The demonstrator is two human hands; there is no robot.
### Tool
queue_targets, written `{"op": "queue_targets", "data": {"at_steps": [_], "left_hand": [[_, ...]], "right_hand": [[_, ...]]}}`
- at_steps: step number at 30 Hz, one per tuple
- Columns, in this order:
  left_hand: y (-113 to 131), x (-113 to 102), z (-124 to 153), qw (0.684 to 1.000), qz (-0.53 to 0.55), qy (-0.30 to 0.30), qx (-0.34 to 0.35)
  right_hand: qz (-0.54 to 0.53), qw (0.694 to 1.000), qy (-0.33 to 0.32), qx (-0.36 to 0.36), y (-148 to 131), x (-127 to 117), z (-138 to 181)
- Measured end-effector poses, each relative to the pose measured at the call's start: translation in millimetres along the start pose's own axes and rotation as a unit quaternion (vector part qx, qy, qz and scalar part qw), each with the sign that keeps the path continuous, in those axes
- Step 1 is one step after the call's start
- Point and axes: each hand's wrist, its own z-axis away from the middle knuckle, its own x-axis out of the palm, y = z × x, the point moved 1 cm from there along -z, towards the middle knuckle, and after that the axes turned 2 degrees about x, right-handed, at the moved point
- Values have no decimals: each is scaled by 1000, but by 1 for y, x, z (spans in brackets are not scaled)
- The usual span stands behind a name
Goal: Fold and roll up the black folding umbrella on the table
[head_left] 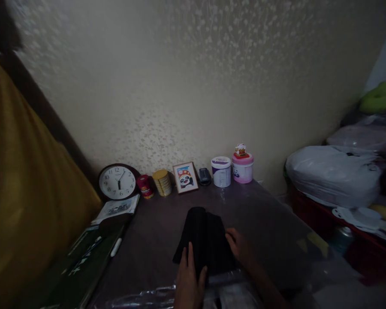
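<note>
A black piece of folded cloth [196, 231] lies on the dark table in front of me, with a raised fold running down its middle. Its exact kind is hard to make out in the dim light. My left hand [189, 279] rests on the near left part of the cloth, fingers stretched out and thumb apart. At the cloth's right edge, my right hand [239, 246] has its fingers curled, pinching the fabric.
Along the wall stand a clock [118, 182], a red can [145, 187], a yellow tin [162, 183], a framed panda picture [185, 177] and two tubs [221, 172]. A green board [83, 262] with a white marker [116, 247] lies left. Bags [334, 171] are piled right.
</note>
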Motion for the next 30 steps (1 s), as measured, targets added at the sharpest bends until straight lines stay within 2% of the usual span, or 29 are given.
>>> {"op": "queue_targets", "data": {"at_steps": [2, 4, 7, 10, 13, 15, 18, 20, 23, 27, 30], "left_hand": [[2, -3, 0, 1000, -10, -1, -3], [6, -8, 2, 1000, -25, -10, -1], [10, -16, 6, 997, -65, -32, -15], [13, -24, 10, 991, -119, -48, -37], [16, -30, 10, 986, -151, -45, -45], [17, -31, 10, 986, -153, -48, -48], [18, -30, 10, 988, -126, -65, -59], [18, -29, 10, 991, -88, -81, -67], [18, -26, 11, 992, -50, -89, -81], [17, -22, 11, 995, -25, -63, -68], [13, -19, 10, 997, 0, -54, -54]], "right_hand": [[10, 1000, -1, -24, -11, 0, 1], [17, 997, -16, -79, -29, 2, 3], [49, 981, -91, -163, -49, 7, 7], [131, 969, -134, -161, -50, 9, 6], [192, 968, -99, -128, -42, 8, 0], [182, 970, -79, -140, -40, 10, -2], [164, 966, -102, -171, -40, 15, -2], [177, 964, -120, -159, -38, 17, -2], [179, 972, -98, -117, -32, 13, -8], [86, 995, -53, -8, -22, -1, -21], [31, 996, -55, 63, -16, -7, -26]]}}
